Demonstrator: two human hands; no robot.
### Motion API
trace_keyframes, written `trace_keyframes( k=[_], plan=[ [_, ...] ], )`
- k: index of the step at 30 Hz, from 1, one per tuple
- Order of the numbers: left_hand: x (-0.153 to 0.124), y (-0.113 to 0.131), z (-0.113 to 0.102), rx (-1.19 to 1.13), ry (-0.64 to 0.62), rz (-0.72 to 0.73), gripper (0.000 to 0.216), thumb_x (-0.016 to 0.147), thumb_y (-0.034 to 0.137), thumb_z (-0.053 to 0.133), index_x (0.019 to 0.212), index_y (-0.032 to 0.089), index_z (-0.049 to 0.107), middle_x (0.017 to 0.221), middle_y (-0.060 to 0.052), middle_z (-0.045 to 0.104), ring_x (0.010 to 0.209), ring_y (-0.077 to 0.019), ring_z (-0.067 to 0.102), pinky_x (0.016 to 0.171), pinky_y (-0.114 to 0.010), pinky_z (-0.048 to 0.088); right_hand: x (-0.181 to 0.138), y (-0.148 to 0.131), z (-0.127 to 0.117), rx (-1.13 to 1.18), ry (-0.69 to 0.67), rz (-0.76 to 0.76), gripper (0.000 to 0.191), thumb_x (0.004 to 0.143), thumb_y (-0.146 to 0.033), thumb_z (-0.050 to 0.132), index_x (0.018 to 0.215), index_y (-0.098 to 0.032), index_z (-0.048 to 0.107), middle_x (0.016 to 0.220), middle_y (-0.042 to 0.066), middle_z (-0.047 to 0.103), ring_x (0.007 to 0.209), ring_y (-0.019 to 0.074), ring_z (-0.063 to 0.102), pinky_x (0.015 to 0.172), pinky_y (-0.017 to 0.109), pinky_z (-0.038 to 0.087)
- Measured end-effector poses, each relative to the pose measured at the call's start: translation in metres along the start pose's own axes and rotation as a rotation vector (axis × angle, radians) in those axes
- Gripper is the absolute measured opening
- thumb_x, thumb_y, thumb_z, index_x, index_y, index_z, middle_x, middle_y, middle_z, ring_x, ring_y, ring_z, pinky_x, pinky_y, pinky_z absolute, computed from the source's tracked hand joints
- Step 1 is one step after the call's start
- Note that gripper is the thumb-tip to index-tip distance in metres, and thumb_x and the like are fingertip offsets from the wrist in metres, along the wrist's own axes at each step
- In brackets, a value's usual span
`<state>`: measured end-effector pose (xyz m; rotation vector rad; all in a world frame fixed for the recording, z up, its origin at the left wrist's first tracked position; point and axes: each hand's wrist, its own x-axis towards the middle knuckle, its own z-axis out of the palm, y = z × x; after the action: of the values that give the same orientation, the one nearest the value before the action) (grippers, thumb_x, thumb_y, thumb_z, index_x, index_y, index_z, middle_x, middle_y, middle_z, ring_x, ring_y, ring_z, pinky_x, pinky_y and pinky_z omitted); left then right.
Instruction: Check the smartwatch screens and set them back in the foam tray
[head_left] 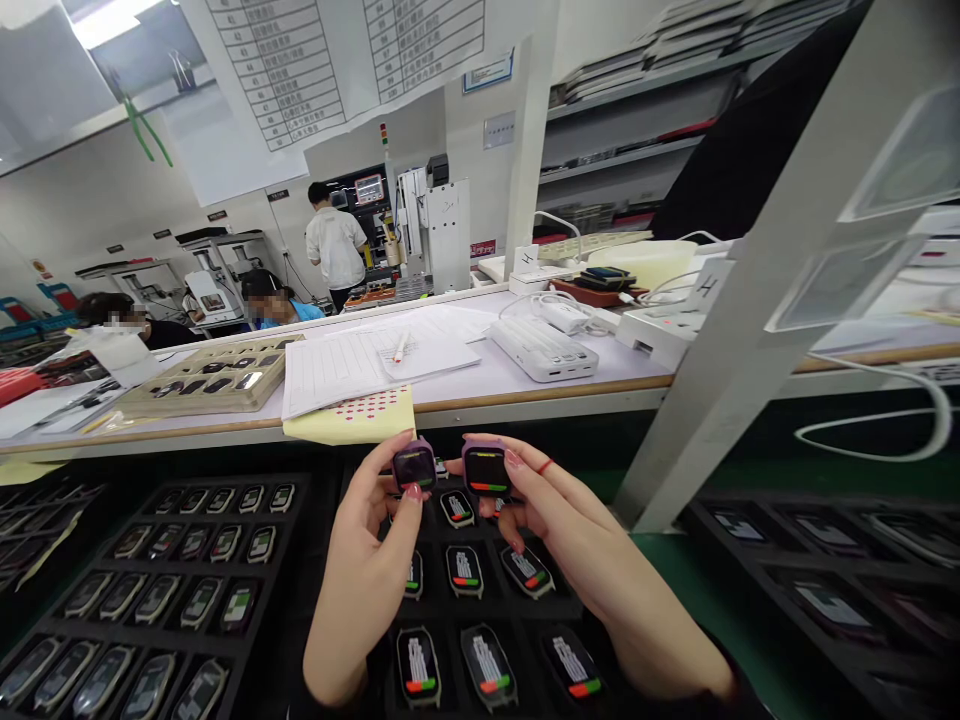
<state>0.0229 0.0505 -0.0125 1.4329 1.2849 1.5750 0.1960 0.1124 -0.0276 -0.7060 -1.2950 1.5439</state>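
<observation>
My left hand [379,560] is closed on a purple-cased smartwatch [414,466], its thumb on the lower edge of the dark screen. A second purple smartwatch [486,470], its screen lit with a red and green bar, is gripped in my right hand [559,530]. Neither watch has a strap that I can see. Both are held side by side, a little apart, above a black foam tray [442,610]. Several lit watches, such as one silver-edged watch [465,570], lie in the tray's slots, some partly hidden by my hands.
More watch trays stand at left [289,560] and right [742,600]. A slanted metal post [720,330] rises on the right. The shelf ahead bears papers [337,370], a white power bank [544,350] and a beige tray [259,385]. Other people work beyond it.
</observation>
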Motion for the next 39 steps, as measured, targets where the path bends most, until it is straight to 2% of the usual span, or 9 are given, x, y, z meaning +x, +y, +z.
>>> trace_keyframes(
  k=[6, 15, 22, 27, 30, 33, 35, 37, 39],
  plan=[
    [0.0000, -0.0002, 0.0003, 0.008, 0.025, -0.021, 0.038, 0.097, 0.036, 0.059, 0.135, 0.035, 0.056, 0.138, -0.001, 0.060, 0.123, -0.0198, 0.058, 0.098, -0.030, 0.052, 0.0000, -0.0024, 0.0018, -0.002, 0.003, 0.001, 0.053, 0.092, -0.065, 0.063, 0.125, -0.023, 0.065, 0.110, 0.010, 0.071, 0.068, 0.0167, 0.056, 0.050, 0.024, 0.042],
    [-0.0002, 0.0017, 0.0008, 0.004, 0.029, -0.026, 0.037, 0.096, 0.035, 0.060, 0.133, 0.037, 0.057, 0.136, 0.002, 0.061, 0.124, -0.0173, 0.057, 0.096, -0.025, 0.051, 0.0002, -0.0012, 0.0018, 0.025, -0.015, -0.005, 0.052, 0.093, -0.063, 0.062, 0.126, -0.022, 0.064, 0.111, 0.011, 0.070, 0.071, 0.0172, 0.057, 0.050, 0.023, 0.044],
    [0.0001, 0.0005, 0.0004, 0.028, 0.048, -0.020, 0.039, 0.095, 0.032, 0.063, 0.133, 0.035, 0.057, 0.135, 0.001, 0.061, 0.121, -0.0165, 0.059, 0.095, -0.023, 0.050, -0.0014, -0.0027, 0.0010, -0.034, -0.107, -0.017, 0.053, 0.092, -0.048, 0.071, 0.138, -0.025, 0.056, 0.118, 0.010, 0.068, 0.077, 0.0176, 0.059, 0.055, 0.024, 0.048],
    [-0.0008, 0.0013, 0.0010, 0.076, 0.051, -0.048, 0.038, 0.094, 0.032, 0.064, 0.131, 0.033, 0.060, 0.129, -0.001, 0.066, 0.119, -0.0190, 0.060, 0.093, -0.026, 0.051, -0.0053, -0.0080, 0.0055, -0.079, -0.062, -0.022, 0.051, 0.092, -0.044, 0.069, 0.138, -0.025, 0.056, 0.122, 0.010, 0.067, 0.083, 0.0202, 0.062, 0.055, 0.026, 0.048],
    [-0.0018, 0.0031, 0.0013, 0.074, 0.024, -0.034, 0.039, 0.093, 0.033, 0.065, 0.132, 0.033, 0.059, 0.129, -0.001, 0.066, 0.120, -0.0197, 0.060, 0.092, -0.026, 0.051, -0.0044, -0.0078, 0.0035, -0.121, -0.092, -0.021, 0.052, 0.093, -0.044, 0.068, 0.140, -0.025, 0.055, 0.122, 0.011, 0.066, 0.081, 0.0204, 0.062, 0.057, 0.027, 0.051],
    [-0.0019, 0.0041, 0.0010, 0.061, 0.009, -0.032, 0.040, 0.093, 0.034, 0.065, 0.132, 0.035, 0.058, 0.129, -0.001, 0.065, 0.119, -0.0190, 0.060, 0.093, -0.026, 0.051, -0.0021, -0.0056, -0.0008, -0.142, -0.118, -0.020, 0.051, 0.094, -0.045, 0.067, 0.139, -0.026, 0.055, 0.112, 0.009, 0.068, 0.073, 0.0186, 0.061, 0.058, 0.028, 0.053],
    [-0.0014, 0.0041, 0.0005, 0.056, 0.013, -0.037, 0.037, 0.094, 0.038, 0.064, 0.131, 0.035, 0.059, 0.129, -0.001, 0.065, 0.115, -0.0187, 0.061, 0.091, -0.027, 0.052, -0.0012, -0.0045, -0.0027, -0.137, -0.113, -0.012, 0.047, 0.095, -0.046, 0.065, 0.137, -0.026, 0.058, 0.095, 0.006, 0.069, 0.067, 0.0174, 0.059, 0.058, 0.028, 0.052],
    [-0.0008, 0.0037, 0.0000, 0.053, 0.020, -0.048, 0.035, 0.095, 0.043, 0.060, 0.129, 0.033, 0.061, 0.127, -0.002, 0.065, 0.110, -0.0189, 0.063, 0.090, -0.028, 0.053, -0.0012, -0.0040, -0.0030, -0.127, -0.109, -0.004, 0.044, 0.097, -0.048, 0.063, 0.135, -0.025, 0.059, 0.078, 0.002, 0.065, 0.064, 0.0172, 0.058, 0.057, 0.027, 0.052],
    [-0.0005, 0.0032, -0.0004, 0.054, 0.026, -0.053, 0.034, 0.096, 0.044, 0.057, 0.128, 0.032, 0.062, 0.124, -0.003, 0.066, 0.108, -0.0189, 0.063, 0.090, -0.029, 0.053, -0.0018, -0.0045, -0.0017, -0.109, -0.115, -0.008, 0.043, 0.098, -0.048, 0.062, 0.134, -0.024, 0.060, 0.074, 0.001, 0.062, 0.066, 0.0178, 0.059, 0.056, 0.026, 0.051]
  ],
)
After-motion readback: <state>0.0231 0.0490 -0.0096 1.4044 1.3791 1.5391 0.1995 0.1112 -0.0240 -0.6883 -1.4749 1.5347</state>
